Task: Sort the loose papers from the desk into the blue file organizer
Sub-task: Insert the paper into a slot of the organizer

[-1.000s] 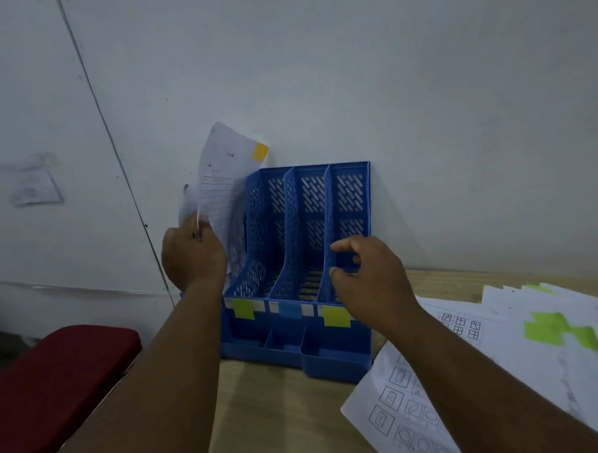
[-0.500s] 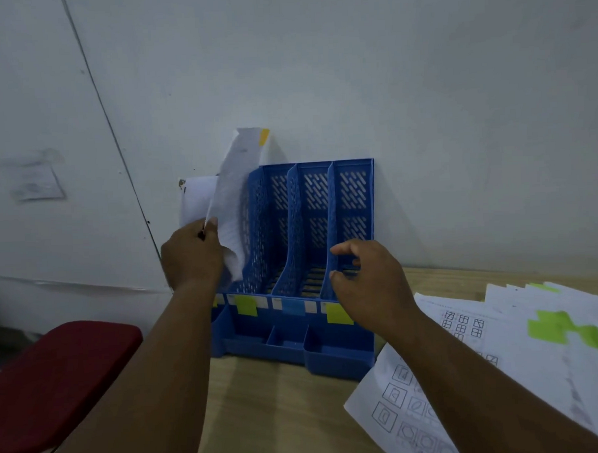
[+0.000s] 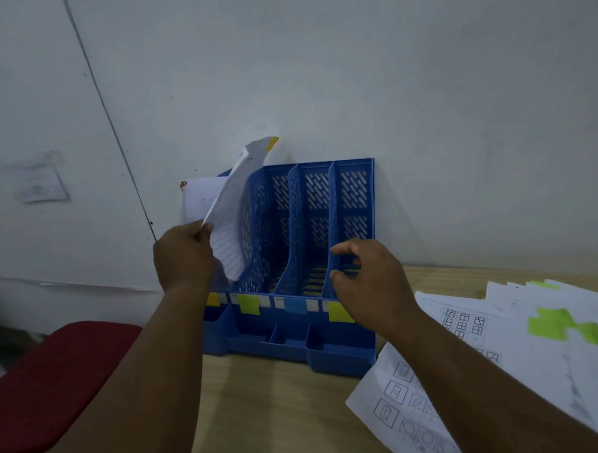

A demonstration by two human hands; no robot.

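- Your left hand (image 3: 184, 255) is pinching a white lined sheet of paper with an orange sticky tab (image 3: 233, 215) by its near edge, right at the left end of the blue plastic slotted file organizer (image 3: 302, 246) that stands against the wall.
- So you're mid-filing: the sheet is up at the leftmost slot, not seated yet. Another white sheet (image 3: 200, 199) stands just behind it; looks like it's already in that slot, but I can't really tell from here.
- Your right hand (image 3: 372, 284) has its fingers curled onto the rightmost divider, which I read as bracing the organizer.
- The sheet's long axis runs bottom-to-top, leaning away from you toward the wall, tab corner highest. It's bowed, curling right over the first divider.
- Next move, I'd guess: flatten that curl, line the bottom edge up with the slot and slide it down. Floppy paper snags on divider edges, so go easy.
- Plenty left: a spread of loose white printed sheets with green sticky notes (image 3: 522, 353) is still on the light wooden desk (image 3: 281, 408) to your right.
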